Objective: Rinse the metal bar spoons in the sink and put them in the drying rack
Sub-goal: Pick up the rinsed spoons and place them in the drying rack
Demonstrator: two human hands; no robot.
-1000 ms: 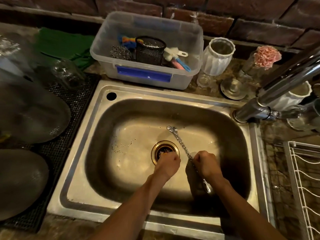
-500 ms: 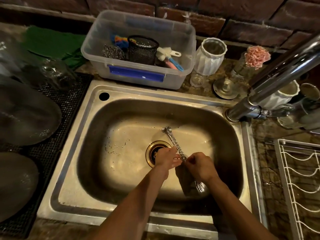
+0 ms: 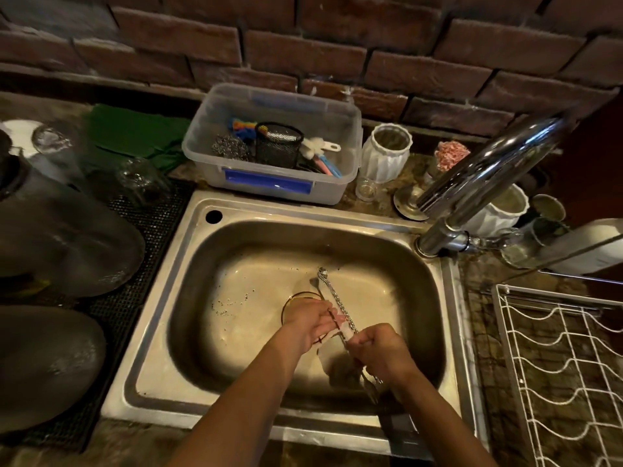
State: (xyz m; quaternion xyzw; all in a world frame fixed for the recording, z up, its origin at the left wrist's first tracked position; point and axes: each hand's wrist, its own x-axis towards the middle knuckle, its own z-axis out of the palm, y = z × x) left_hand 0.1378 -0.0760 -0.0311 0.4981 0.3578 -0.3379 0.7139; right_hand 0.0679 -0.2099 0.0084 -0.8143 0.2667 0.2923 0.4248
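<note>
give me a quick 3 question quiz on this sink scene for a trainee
1. True or false: the bar spoons are already in the drying rack.
2. Which hand grips the spoons near their lower end? A) left hand B) right hand
3. Fill in: the clear plastic tub sits behind the ____.

Key
1. False: they are over the sink, and both hands hold them.
2. B: the right hand; the left hand holds mid-handle.
3. sink

Drying rack (image 3: 559, 365) cut off right.
</note>
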